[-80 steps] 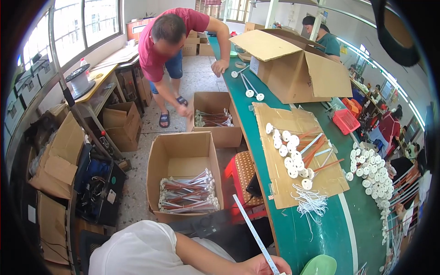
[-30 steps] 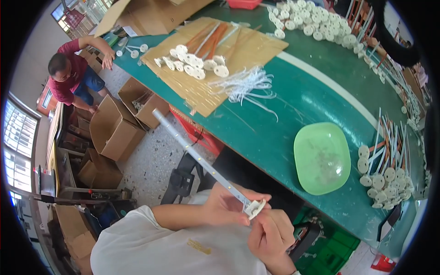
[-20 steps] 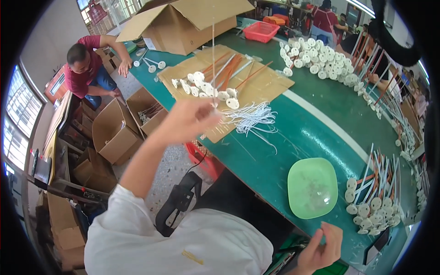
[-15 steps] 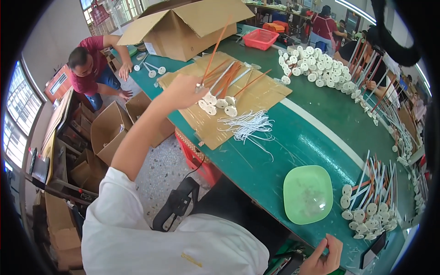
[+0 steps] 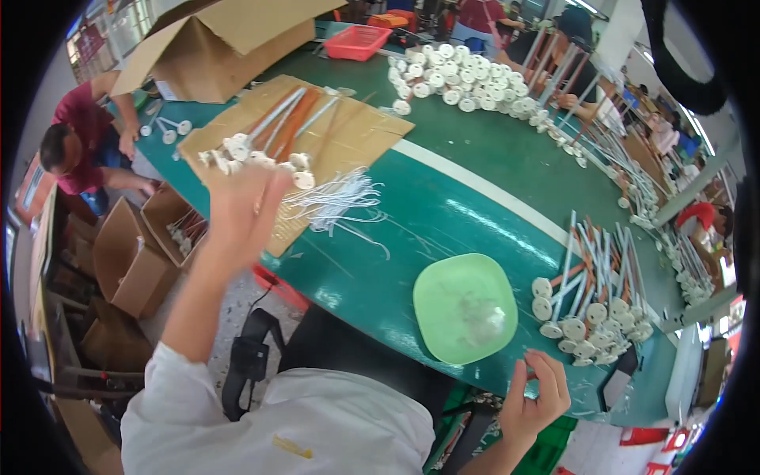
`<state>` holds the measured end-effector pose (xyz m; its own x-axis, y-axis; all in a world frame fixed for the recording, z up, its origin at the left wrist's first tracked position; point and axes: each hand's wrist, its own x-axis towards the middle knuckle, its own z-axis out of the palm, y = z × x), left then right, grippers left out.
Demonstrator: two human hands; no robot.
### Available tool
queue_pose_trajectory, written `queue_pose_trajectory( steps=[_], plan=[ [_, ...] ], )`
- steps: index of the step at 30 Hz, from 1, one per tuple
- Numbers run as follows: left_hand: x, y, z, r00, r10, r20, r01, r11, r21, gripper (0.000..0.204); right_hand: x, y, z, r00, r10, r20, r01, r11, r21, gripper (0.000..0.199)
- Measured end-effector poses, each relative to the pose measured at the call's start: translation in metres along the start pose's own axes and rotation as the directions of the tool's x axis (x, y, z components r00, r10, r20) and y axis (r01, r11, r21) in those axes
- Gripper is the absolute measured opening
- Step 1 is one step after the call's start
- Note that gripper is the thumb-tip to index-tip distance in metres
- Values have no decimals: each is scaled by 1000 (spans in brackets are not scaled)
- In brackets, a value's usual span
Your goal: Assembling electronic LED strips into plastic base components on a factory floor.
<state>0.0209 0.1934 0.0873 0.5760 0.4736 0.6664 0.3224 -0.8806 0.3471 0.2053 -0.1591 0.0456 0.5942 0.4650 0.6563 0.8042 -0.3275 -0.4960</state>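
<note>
My left hand (image 5: 247, 210), smeared by motion, is over the near side of a bundle of brown and grey rods with white perforated discs (image 5: 297, 115). Its fingertips are mostly hidden, so whether it grips a piece is unclear. This bundle lies on a flat cardboard sheet (image 5: 364, 119). Beside it is a heap of thin white ties (image 5: 340, 202), partly over the sheet's edge. My right hand (image 5: 537, 396) is held palm up at the table's near edge, fingers loosely bent and apart from the thumb, with nothing visible in it. Close by sits a light green square dish (image 5: 431, 305) with small clear bits inside.
More disc-ended rods (image 5: 590, 317) lie right of the dish, near a dark flat device (image 5: 619, 380). A large pile of discs (image 5: 463, 79) is across the table. Far left are a big carton (image 5: 237, 43) and a co-worker in red (image 5: 79, 134) beside open cartons (image 5: 127, 253).
The view has swung right. My left hand no longer shows the upright brown rod it held and is now blurred beside the bundle. My right hand has risen. Disc-ended rods now show in a floor carton.
</note>
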Motion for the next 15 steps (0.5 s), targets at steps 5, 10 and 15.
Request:
queue_pose_trajectory(
  steps=[5, 10, 15],
  plan=[
    [-60, 51, 53, 999, 23, 37, 5, 780, -626, 30, 32, 17, 9, 998, -34, -58, 24, 988, -151, 13],
    [-73, 58, 81, 990, -78, 117, 139, 675, -724, 35, 63, 27, 9, 998, -48, 50, 65, 898, -435, 22],
    [-69, 44, 83, 934, -102, 342, 343, 521, -781, 37, 65, 33, 20, 962, 93, 256, 71, 822, -566, 36]
  ],
)
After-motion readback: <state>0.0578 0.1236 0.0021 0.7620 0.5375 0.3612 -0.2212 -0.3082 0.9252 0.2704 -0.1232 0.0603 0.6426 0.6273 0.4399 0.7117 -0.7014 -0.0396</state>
